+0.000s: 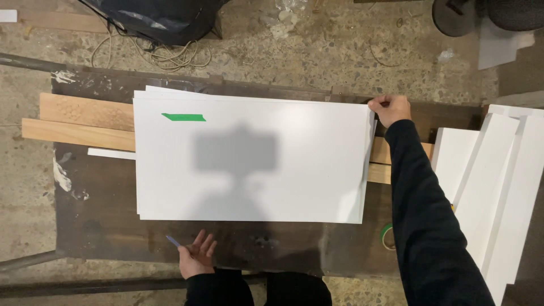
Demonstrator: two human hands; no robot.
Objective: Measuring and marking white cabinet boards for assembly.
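Stacked white boards [255, 164]: centre of dark bench [96, 226], over wood strips [79, 122]. Right hand [390, 109], at 2 o'clock, pinches the top corner, steadying the stack. Left hand [196, 255], at 6 o'clock: open, flat on the bench, touching nothing else.

1. A speckled concrete floor [351, 51] is spreading around a dark, paint-smeared worktop [102, 226].
2. A tangled pale cord [170, 55] is lying beside a black bag [164, 20].
3. Light from above is casting a shadow.
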